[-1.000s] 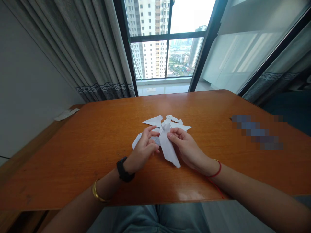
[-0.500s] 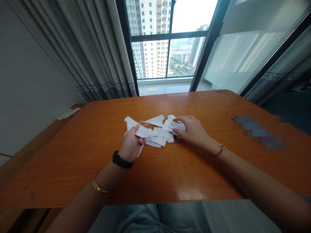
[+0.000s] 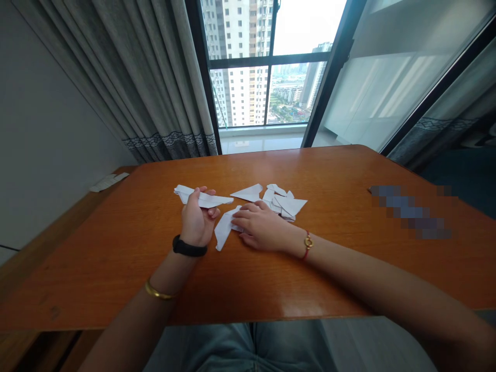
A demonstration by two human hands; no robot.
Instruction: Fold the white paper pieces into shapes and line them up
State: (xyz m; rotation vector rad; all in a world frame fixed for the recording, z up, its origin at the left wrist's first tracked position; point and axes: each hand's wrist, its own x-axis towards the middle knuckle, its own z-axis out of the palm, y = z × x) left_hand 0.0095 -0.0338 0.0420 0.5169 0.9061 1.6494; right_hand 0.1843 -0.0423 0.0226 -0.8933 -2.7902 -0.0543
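Note:
My left hand (image 3: 197, 219) holds a long folded white paper (image 3: 207, 200) just above the table, the thumb lying on top and the fingers curled underneath. To the right, my right hand (image 3: 263, 226) reaches low across the table, its fingers bent over white folded paper that is mostly hidden beneath them. A narrow folded paper (image 3: 225, 232) lies by its fingertips. Behind the hand is a flat pointed piece (image 3: 248, 192). A loose pile of folded papers (image 3: 290, 205) rests beyond the right wrist.
The brown wooden table (image 3: 127, 268) extends around both hands. On its right part is a blurred-out patch (image 3: 411, 212). A pale paper (image 3: 109, 182) lies on the ledge at far left. Grey curtains (image 3: 163, 77) and a window stand behind the table.
My left hand has moved left, taking the folded paper away from the pile. My right hand has shifted left and nearer, from the pile's right side onto the papers in the middle.

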